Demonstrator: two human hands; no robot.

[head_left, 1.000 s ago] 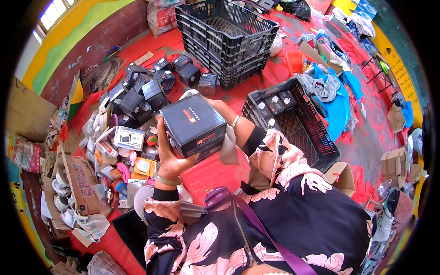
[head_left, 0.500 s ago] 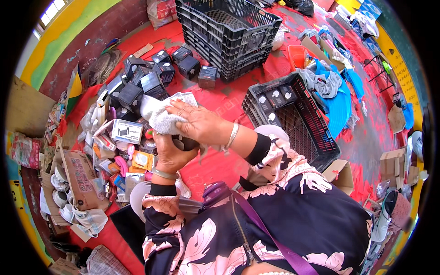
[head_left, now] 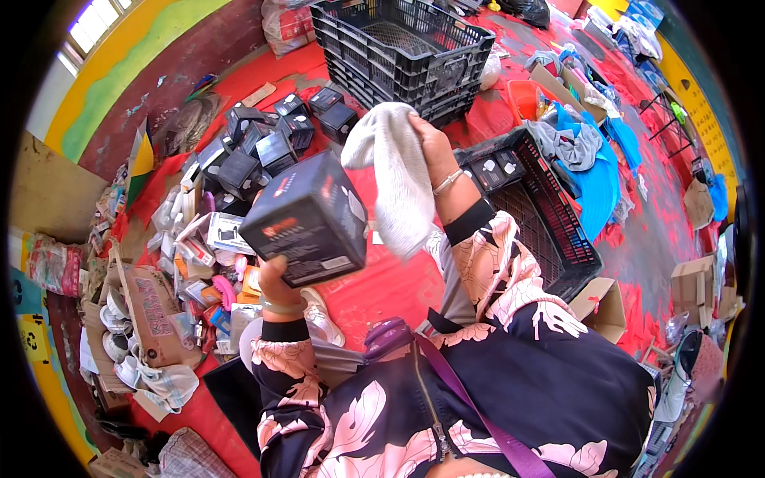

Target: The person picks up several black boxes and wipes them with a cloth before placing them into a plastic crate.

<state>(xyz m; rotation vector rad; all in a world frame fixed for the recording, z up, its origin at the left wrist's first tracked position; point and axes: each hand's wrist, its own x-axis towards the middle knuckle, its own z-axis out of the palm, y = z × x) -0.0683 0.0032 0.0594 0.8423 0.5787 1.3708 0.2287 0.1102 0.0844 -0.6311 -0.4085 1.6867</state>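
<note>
My left hand holds a black cube-shaped box from below, raised in front of me. A corner of the box tilts toward the camera. My right hand is lifted to the right of the box and grips a white-grey cloth that hangs down beside it. The cloth is off the box, a small gap between them. A bangle sits on my right wrist.
Several more black boxes lie on the red floor ahead. A tall black crate stands beyond them, and a lower black crate with small items is at right. Cartons, white caps and packets pile at left. Clothes lie far right.
My right hand has lifted the cloth off the top of the box and moved it up and right. My left hand has raised and tilted the box closer to the camera.
</note>
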